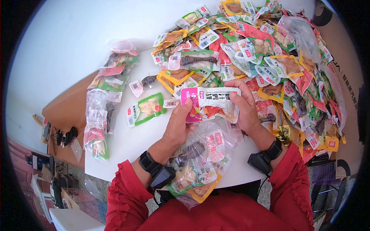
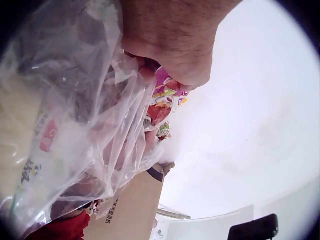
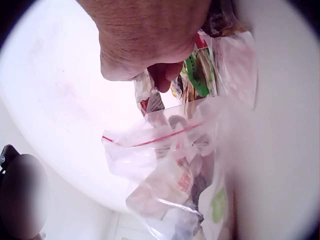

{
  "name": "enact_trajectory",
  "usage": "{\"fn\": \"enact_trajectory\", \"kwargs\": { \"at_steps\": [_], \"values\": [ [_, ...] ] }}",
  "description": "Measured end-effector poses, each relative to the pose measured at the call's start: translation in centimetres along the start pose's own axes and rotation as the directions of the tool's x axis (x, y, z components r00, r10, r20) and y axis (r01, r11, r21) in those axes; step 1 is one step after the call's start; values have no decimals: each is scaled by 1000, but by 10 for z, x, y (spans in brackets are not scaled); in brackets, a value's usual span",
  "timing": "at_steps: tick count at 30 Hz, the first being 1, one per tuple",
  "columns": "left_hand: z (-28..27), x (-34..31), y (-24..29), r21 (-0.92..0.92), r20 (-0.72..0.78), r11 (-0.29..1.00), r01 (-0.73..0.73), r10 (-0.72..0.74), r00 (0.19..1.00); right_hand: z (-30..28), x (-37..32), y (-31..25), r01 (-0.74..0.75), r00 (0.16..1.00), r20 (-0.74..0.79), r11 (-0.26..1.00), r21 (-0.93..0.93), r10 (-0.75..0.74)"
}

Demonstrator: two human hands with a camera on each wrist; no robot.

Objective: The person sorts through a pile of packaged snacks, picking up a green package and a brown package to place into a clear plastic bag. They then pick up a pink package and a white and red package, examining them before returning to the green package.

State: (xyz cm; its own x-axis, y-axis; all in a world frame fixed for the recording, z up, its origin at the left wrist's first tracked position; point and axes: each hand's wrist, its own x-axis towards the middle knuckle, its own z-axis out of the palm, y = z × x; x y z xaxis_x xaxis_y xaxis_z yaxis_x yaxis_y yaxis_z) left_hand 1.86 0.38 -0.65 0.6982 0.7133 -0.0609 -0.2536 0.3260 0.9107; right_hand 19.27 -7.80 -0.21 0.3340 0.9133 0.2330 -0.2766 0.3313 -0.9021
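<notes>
Held at frame centre, head view: pink-and-white packet (image 1: 212, 104), pinched by its left end in left hand (image 1: 178, 123), by its right end in right hand (image 1: 248, 111), both thumbs across the front. Directly below, at lower centre: clear zip bag (image 1: 230, 145) with several packets inside. Heaped over upper right: assorted packets (image 1: 263, 46). Lying left of centre on white table (image 1: 115, 156): green-edged packet (image 1: 147, 109). Along tabletop's far left: column of filled clear bags (image 1: 96, 119).

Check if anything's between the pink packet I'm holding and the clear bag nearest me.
Nothing visible except your left fingertips by the packet; the clear bag lies just below in the head view.
</notes>
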Motion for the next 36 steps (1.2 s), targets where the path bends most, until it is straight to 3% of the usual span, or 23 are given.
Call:
{"fn": "enact_trajectory", "kwargs": {
  "at_steps": [2, 4, 5, 6, 7, 8, 9, 10, 13, 15, 17, 19, 20, 21, 22, 24, 25, 27, 28, 30, 33, 35, 36],
  "values": [
    [-2, 0, -2, 13, -8, 1000, 9, -8, 1000, -4, 2, -2, -20, 1000, 19, 1000, -13, 21],
    [-6, 0, -3, 24, -19, 1000, 20, -19, 1000, -15, 8, -6, 66, 992, 128, 917, -394, -17],
    [-8, -1, -3, 375, 64, 883, -284, 281, 958, -21, 12, -9, 56, 992, 125, 918, -391, -7],
    [-8, -4, -4, 636, 245, 567, -524, 495, 834, -26, 16, -11, 20, 973, 216, 891, -453, 87],
    [-4, -6, -5, 639, 242, 575, -510, 479, 844, -28, 17, -14, -6, 937, 296, 859, -512, 183],
    [2, -4, -5, 414, 127, 865, -284, 255, 959, -28, 16, -17, -72, 914, 304, 844, -532, 269],
    [6, -2, -4, 127, 87, 992, 6, -17, 996, -24, 15, -18, -75, 917, 298, 849, -524, 264],
    [4, -5, 1, 284, 169, 959, -16, -33, 985, -18, 13, -19, -42, 886, 366, 834, -550, 285],
    [15, -9, 9, 335, 242, 939, -78, -5, 970, -14, 9, -27, -49, 820, 440, 810, -584, 367],
    [17, -10, 21, 444, 266, 888, -123, 1, 964, -18, 11, -25, -12, 828, 494, 890, -457, 265],
    [20, -15, 39, 634, 259, 762, -131, -50, 965, -22, 13, -39, -36, 813, 492, 871, -489, 310],
    [24, -19, 54, 667, 266, 726, -167, -23, 964, -24, 15, -46, 65, 914, 368, 837, -543, 168],
    [24, -21, 62, 753, 288, 616, -234, 12, 958, -25, 16, -46, 157, 949, 314, 858, -490, 6],
    [22, -23, 70, 821, 315, 490, -294, 41, 948, -25, 17, -49, 160, 949, 316, 862, -481, 1],
    [20, -26, 77, 783, 311, 563, -264, 13, 950, -22, 17, -57, 206, 970, 210, 876, -436, -123],
    [19, -32, 90, 801, 414, 485, -352, -24, 910, -20, 18, -61, 270, 961, 13, 918, -289, -278],
    [22, -35, 96, 796, 512, 414, -442, -71, 856, -18, 17, -59, 277, 959, 15, 919, -281, -284],
    [32, -39, 106, 827, 458, 442, -347, -174, 872, -8, 17, -52, 358, 927, -2, 885, -299, -375],
    [33, -40, 107, 828, 487, 394, -400, -151, 860, 1, 13, -48, 321, 946, 17, 922, -216, -325],
    [33, -41, 106, 827, 513, 342, -446, -133, 848, 12, 12, -32, 308, 951, 61, 915, -262, -303],
    [30, -39, 103, 770, 580, 302, -561, 34, 814, 27, 5, -18, 295, 954, 130, 928, -226, -272],
    [29, -42, 103, 826, 443, 344, -446, 92, 892, 30, -2, -30, 73, 966, 257, 953, -294, 5],
    [26, -40, 105, 858, 461, 187, -479, 133, 877, 29, -4, -40, -37, 930, 331, 938, -345, 158]
  ]
}}
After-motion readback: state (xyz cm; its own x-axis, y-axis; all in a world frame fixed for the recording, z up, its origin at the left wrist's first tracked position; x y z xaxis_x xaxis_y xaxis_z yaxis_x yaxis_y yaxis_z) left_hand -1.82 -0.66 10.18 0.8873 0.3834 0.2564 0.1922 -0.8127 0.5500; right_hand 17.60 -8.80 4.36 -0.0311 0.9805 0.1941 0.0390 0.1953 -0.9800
